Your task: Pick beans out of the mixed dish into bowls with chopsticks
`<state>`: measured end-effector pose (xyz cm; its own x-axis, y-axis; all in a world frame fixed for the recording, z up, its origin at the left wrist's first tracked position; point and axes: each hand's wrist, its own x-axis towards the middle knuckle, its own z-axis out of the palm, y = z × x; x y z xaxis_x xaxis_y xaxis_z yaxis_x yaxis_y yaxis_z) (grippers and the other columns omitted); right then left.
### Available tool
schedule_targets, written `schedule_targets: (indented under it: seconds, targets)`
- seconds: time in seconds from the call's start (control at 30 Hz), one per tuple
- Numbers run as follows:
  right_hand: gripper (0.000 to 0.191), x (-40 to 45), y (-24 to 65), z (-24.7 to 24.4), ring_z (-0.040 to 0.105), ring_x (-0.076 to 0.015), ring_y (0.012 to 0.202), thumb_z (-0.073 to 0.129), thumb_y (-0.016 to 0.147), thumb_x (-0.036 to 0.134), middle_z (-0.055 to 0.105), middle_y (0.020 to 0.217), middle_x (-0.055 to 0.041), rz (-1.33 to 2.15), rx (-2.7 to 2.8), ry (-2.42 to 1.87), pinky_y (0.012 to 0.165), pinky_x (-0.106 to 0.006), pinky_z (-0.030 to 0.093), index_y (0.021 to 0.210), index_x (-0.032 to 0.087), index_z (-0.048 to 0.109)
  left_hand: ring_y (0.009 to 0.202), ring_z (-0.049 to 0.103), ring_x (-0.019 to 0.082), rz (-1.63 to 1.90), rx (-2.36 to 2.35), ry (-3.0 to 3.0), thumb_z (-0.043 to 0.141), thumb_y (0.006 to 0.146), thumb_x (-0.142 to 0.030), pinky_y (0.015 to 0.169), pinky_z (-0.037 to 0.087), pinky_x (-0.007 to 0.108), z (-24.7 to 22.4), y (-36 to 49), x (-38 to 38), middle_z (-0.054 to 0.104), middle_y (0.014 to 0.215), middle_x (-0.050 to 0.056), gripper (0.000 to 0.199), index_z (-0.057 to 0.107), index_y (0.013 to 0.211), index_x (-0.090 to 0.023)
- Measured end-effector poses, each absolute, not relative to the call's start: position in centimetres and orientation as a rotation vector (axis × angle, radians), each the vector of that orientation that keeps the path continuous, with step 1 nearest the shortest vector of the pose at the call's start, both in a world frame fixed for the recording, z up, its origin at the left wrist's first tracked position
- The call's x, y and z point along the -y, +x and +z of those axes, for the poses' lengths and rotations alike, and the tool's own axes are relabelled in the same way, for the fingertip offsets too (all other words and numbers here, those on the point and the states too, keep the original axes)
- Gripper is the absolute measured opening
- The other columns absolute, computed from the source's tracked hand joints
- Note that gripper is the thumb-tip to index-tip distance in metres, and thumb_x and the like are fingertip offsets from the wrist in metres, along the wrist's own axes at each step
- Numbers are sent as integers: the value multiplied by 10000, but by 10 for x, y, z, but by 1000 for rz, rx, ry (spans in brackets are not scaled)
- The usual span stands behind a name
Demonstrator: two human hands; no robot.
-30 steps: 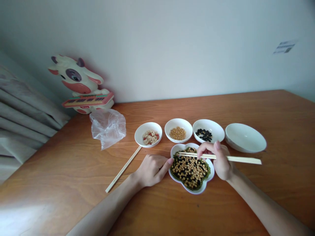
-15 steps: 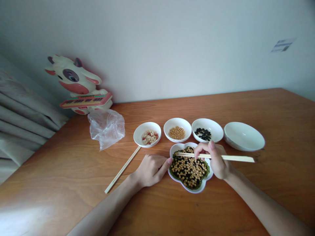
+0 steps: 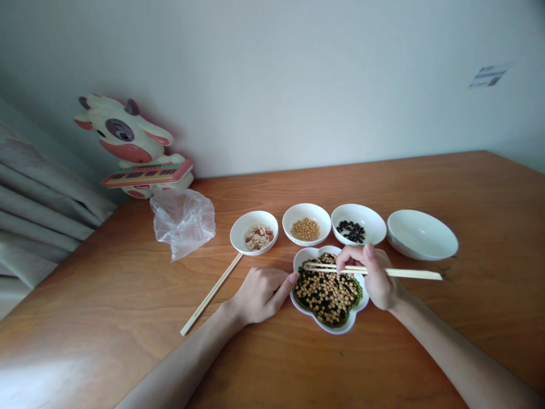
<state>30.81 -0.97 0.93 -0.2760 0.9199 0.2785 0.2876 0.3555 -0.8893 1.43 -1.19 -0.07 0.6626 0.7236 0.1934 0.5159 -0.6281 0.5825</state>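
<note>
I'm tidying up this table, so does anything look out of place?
The crumpled plastic bag lies loose beside the row of white bowls. A bare wooden chopstick lies askew on the table by the left hand. No beans look spilled.

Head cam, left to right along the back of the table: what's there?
Cow figurine → clear plastic bag → white bowl of pale nuts → white bowl of soybeans → white bowl of black beans → larger shallow white bowl
</note>
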Motion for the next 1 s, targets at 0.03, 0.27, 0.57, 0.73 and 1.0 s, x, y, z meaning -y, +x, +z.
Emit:
schedule_targets:
  seconds: [0.03, 0.27, 0.57, 0.73, 1.0]
  targets:
    - [814, 10, 308, 10, 603, -206, 626, 117, 1100, 651, 686, 683, -49, 936, 1766, -1073, 613, -356, 415, 749, 222, 713, 608, 486, 128, 568, -964, 2390, 325, 1159, -327, 641, 320, 309, 0, 14, 12, 542, 667, 8, 490, 463, 711, -186]
    - [820, 11, 308, 11, 600, -208, 634, 112, 1100, 650, 686, 686, -50, 948, 1742, -1043, 623, -357, 432, 742, 222, 713, 611, 453, 123, 546, -954, 2362, 329, 1157, -320, 654, 336, 297, 1, 14, 12, 515, 676, -6, 459, 419, 725, -193]
    - [819, 11, 309, 15, 543, -190, 599, 133, 1085, 695, 612, 647, -36, 998, 1691, -1014, 591, -343, 394, 732, 214, 695, 618, 441, 121, 546, -943, 2349, 327, 1156, -320, 661, 331, 297, -1, 13, 12, 500, 680, -10, 454, 399, 726, -193]
    - [818, 11, 309, 16, 556, -180, 606, 146, 1094, 684, 630, 659, -35, 976, 1705, -1001, 604, -335, 406, 735, 210, 708, 609, 428, 122, 546, -951, 2358, 327, 1154, -322, 652, 326, 298, -1, 14, 12, 484, 670, -12, 453, 396, 724, -196]
    - [811, 13, 306, 19, 572, -167, 605, 177, 1113, 650, 634, 639, -30, 923, 1683, -1019, 614, -335, 408, 723, 200, 727, 600, 428, 115, 552, -945, 2377, 335, 1149, -297, 643, 332, 281, 0, 14, 11, 493, 662, -11, 452, 423, 719, -188]
